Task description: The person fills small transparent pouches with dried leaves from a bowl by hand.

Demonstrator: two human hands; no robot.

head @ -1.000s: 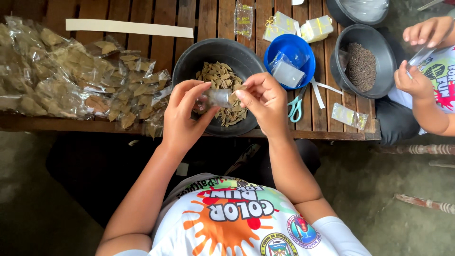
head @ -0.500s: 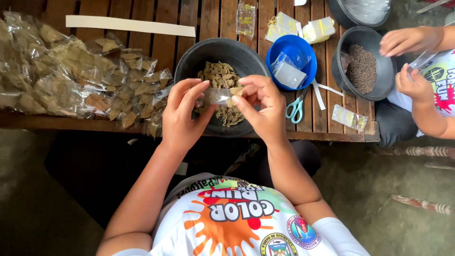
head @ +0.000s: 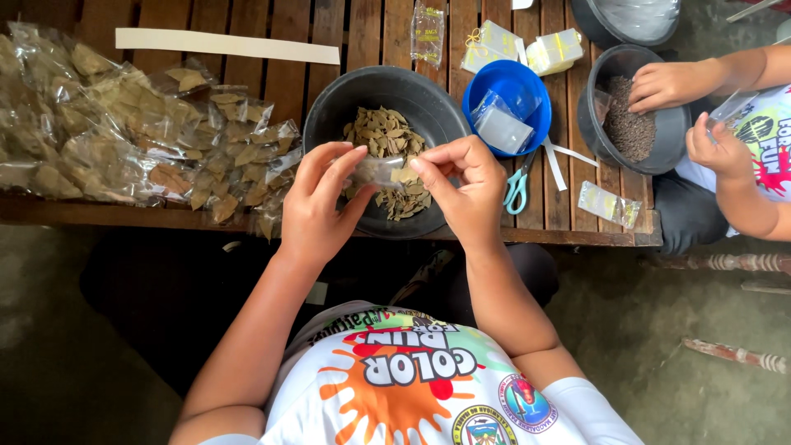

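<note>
Packed bags (head: pixel 124 140): heap of small clear bags with dried brown leaves, on far left of wooden slat table (head: pixel 280 74), spilling toward near edge.
Paper strip (head: pixel 227 45): long, pale, flat on slats behind heap.
Left hand (head: pixel 321 206): raised over near rim of black bowl, fingers half curled, thumb and fingertips pinching left end of small clear bag.
Small clear bag (head: pixel 381 170): held between both hands, above black bowl, a few leaves visible inside; mouth open or closed, cannot tell.
Black bowl (head: pixel 329 107): round, at near table edge, loose dried leaves (head: pixel 383 132) in bottom.
Right hand (head: pixel 461 189): fingers bent, thumb and forefinger gripping right end of same bag, just beside left hand.
Blue bowl (head: pixel 494 82): right of black bowl, touching it or nearly so, empty clear bags inside.
Scissors (head: pixel 517 185): teal handles, on slats just below blue bowl.
Second black bowl (head: pixel 593 124): further right, dark small seeds inside.
Filled packet (head: pixel 608 203): small, clear, lying near table edge below second black bowl.
Other person's hands: one hand (head: pixel 667 85) reaching into seeds, another (head: pixel 715 148) at far right holding a clear bag.
</note>
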